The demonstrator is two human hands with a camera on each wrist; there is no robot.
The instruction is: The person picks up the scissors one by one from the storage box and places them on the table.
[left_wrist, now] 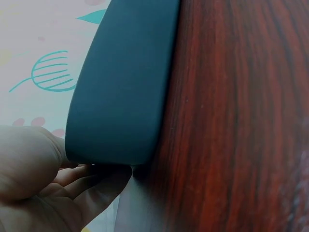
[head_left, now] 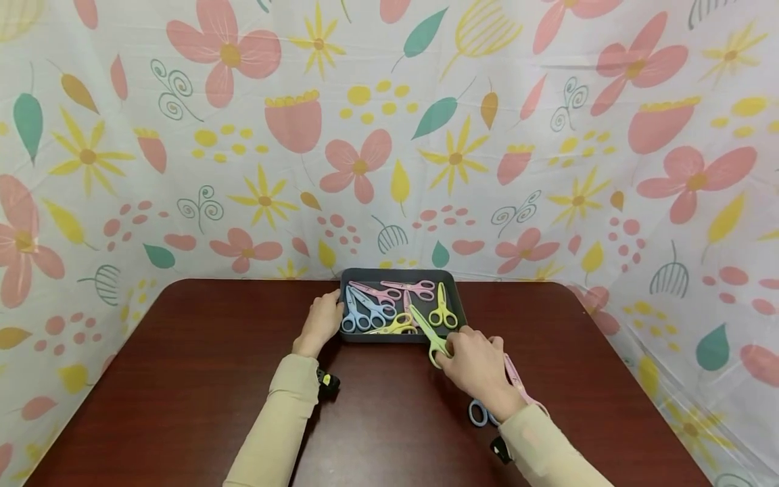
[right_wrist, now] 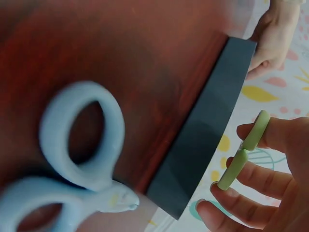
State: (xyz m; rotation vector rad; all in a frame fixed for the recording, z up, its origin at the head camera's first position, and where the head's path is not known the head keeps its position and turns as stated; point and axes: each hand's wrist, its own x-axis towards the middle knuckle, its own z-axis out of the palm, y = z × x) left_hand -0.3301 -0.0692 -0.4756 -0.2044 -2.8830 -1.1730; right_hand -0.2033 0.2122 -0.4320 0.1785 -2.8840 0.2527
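Close to us on the brown surface, we saw blue scissors poking out under the right wrist, with pink scissors beside it. Next we saw the right hand, pinching the handle of green scissors with its thumb and fingers. Their blades pointed over the near right corner of a dark grey tray. We could not tell if they touched it. The tray sat on the surface, and the left hand held its left end. Inside it we saw two blue pairs, two yellow pairs and some pink pairs, lying every which way. Farthest off, we saw a white cloth with flowers and leaves.
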